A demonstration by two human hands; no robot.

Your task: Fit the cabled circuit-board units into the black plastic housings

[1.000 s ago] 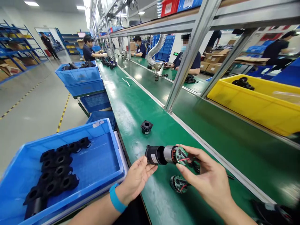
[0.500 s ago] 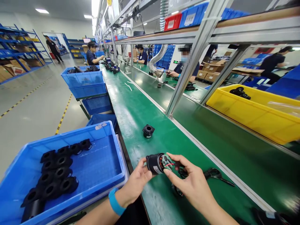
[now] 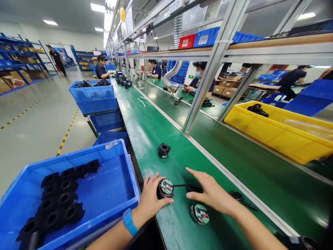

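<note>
My left hand (image 3: pixel 150 199) grips a black cylindrical motor unit (image 3: pixel 164 188) that stands upright on the green belt (image 3: pixel 156 135), its green circuit board facing up. A black cable runs from it to the right, under my right hand (image 3: pixel 212 194), whose fingers are spread just above the belt and cover the cable's end. A second unit with a green board (image 3: pixel 199 213) lies just in front of my right hand. A black housing (image 3: pixel 163 150) stands alone farther up the belt.
A blue bin (image 3: pixel 114 194) with several black housings sits left of the belt. A yellow bin (image 3: pixel 273 133) stands on the far side at right. Black scissors (image 3: pixel 241 199) lie right of my right hand. An aluminium post (image 3: pixel 201 86) rises mid-bench. Other people work along the line.
The motor unit, held in the air and pressed together by both hands, now stands on the belt. My right hand has let go and moved right over the cable.
</note>
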